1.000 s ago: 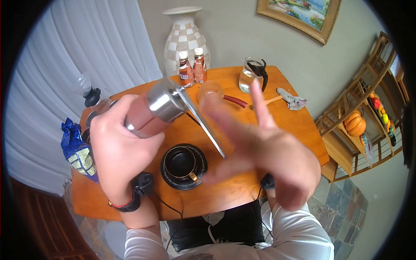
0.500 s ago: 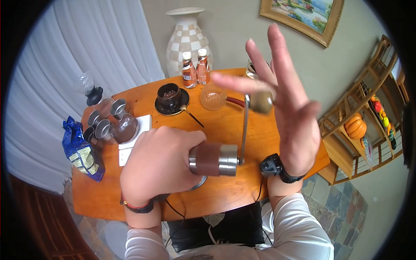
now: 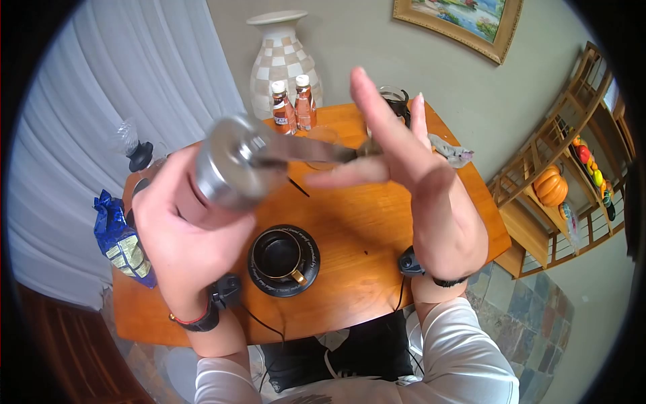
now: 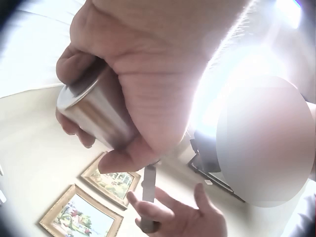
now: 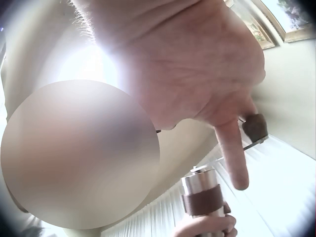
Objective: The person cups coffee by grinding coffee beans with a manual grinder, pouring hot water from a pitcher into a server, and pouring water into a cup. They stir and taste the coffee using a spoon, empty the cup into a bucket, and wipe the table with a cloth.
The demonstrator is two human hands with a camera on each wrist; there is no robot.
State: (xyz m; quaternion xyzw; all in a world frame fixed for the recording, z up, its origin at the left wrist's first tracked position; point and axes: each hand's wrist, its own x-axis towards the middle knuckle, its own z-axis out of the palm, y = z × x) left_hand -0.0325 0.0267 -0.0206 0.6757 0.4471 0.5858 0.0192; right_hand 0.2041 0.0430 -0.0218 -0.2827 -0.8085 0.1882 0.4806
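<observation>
A hand grinder (image 3: 235, 161) with a steel top and brown sleeve is gripped by my left hand (image 3: 182, 242), tilted above the table's left half. Its crank (image 3: 313, 149) points right, blurred, towards my right hand (image 3: 441, 209), whose fingers are spread and mostly straight. In the right wrist view the crank's brown knob (image 5: 255, 128) lies against the base of the fingers, uncurled round it. The left wrist view shows the steel grinder body (image 4: 101, 111) in my left fingers. Below the hands, a black cup (image 3: 276, 254) with a gold handle stands on a black saucer (image 3: 286, 290).
A blue bag (image 3: 121, 246) stands at the table's left edge. Two bottles (image 3: 294, 108) are at the back before a checkered vase (image 3: 282, 60). Behind the right hand are a glass jug (image 3: 393, 97), partly hidden, and a grey cloth (image 3: 452, 152). Cables cross the front edge.
The grinder swung down and right, then back up to the left, its crank turning. My right hand followed the knob, rising and then moving slightly left. The cup and saucer are uncovered again.
</observation>
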